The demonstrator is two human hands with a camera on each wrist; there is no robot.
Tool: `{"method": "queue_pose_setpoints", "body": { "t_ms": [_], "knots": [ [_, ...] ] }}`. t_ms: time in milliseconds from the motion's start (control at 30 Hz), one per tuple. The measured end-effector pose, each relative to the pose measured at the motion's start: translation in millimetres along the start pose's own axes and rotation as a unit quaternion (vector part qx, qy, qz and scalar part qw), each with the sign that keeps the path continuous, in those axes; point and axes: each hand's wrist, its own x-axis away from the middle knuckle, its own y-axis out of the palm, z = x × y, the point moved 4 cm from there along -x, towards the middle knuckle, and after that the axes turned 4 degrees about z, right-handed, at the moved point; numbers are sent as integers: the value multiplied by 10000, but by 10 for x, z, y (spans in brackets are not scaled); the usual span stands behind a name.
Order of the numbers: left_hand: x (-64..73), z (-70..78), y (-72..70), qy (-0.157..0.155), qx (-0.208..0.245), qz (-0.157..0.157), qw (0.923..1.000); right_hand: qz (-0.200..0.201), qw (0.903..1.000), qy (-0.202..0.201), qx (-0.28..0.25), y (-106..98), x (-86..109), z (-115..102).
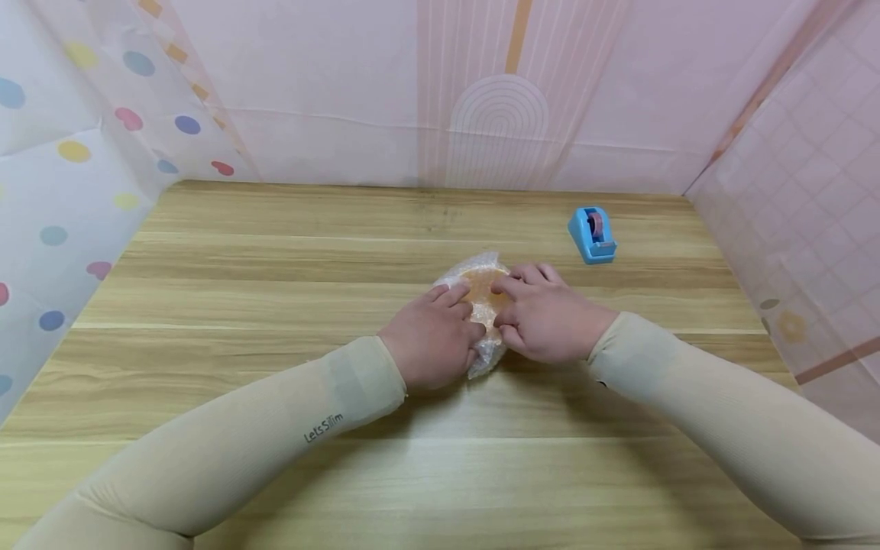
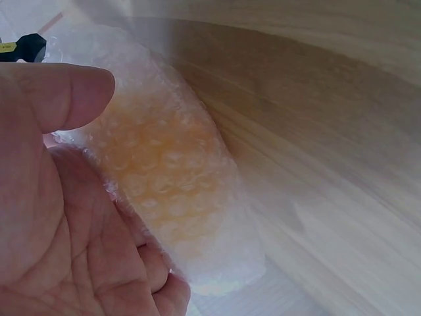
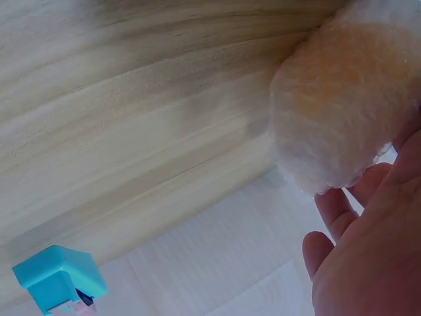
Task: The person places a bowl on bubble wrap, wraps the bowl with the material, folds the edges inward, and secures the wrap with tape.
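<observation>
A round orange thing wrapped in clear bubble wrap [image 1: 483, 284] lies between both hands at the middle of the wooden table; the wrap blurs what it is. From the left, my left hand [image 1: 435, 336] grips the bundle, its fingers bent over the top. In the left wrist view the thumb [image 2: 79, 99] lies along the bubble wrap [image 2: 168, 164]. My right hand [image 1: 553, 317] holds the other side, bent fingertips on the wrap. The right wrist view has its fingers [image 3: 335, 214] at the edge of the bubble-wrapped bundle [image 3: 335, 99].
A blue tape dispenser [image 1: 593, 235] with a pinkish roll stands behind and right of the right hand. The wooden table [image 1: 275, 260] meets patterned sheets at the back [image 1: 330, 145] and on both sides. A black thing with a yellow label [image 2: 26, 49] shows at the left wrist view's edge.
</observation>
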Motion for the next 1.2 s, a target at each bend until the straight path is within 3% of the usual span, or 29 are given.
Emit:
{"method": "queue_pose_setpoints", "body": {
  "t_ms": [1200],
  "knots": [
    [-36,3,8,-91,45,-81,9999,-231,9986,475,-38,113,-48,-11]
  ]
}}
